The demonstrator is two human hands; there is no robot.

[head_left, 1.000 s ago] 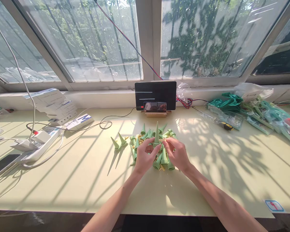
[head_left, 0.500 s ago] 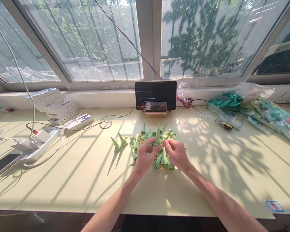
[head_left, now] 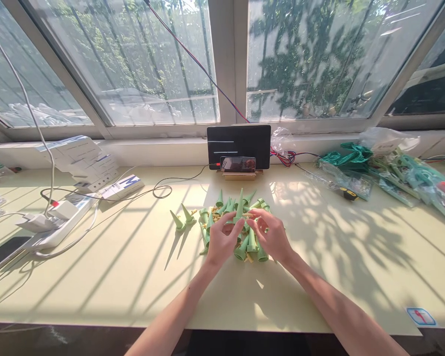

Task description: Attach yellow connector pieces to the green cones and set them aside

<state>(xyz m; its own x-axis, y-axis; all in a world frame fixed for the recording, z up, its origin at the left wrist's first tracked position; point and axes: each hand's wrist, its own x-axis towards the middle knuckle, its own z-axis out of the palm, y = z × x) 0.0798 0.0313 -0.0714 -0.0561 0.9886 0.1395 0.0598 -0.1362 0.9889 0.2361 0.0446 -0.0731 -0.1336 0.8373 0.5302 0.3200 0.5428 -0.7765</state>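
Observation:
A heap of green plastic cone spikes mixed with small yellow pieces lies at the middle of the pale yellow table. My left hand pinches the base of one upright green cone above the heap. My right hand is right beside it, fingertips curled at the cone's base and touching it. Two separate green cones stand on the table left of the heap.
A black screen with a phone propped before it stands at the back by the window. A power strip, cables and white boxes fill the left. Green bagged items lie at the right back.
The held cone has dropped slightly and tilted. My right hand's fingers have shifted up to the cone's base and spread a little.

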